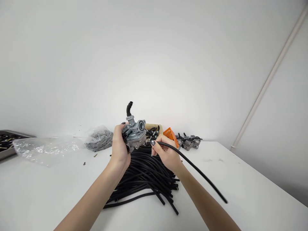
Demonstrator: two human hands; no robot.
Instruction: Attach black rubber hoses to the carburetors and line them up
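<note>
My left hand (119, 144) is wrapped round a grey metal carburetor (136, 136), held up above the table with a short black rubber boot (129, 108) on its top. Between the thumb and fingers of my right hand (166, 152) is one end of a black rubber hose (197, 168). That end is close against the carburetor's lower right side; whether it sits on a fitting there is hidden by my fingertips. The hose's other end hangs free to the lower right. Below both hands lies a pile of similar black hoses (141, 175).
Behind my hands stand a yellowish bin (154, 125) of small parts and an orange basket (169, 133). Several carburetors (189, 142) lie on the white table (216, 179) to the right. Leftward are a clear plastic bag (48, 149), a bag of dark parts (99, 139) and a tray (7, 155).
</note>
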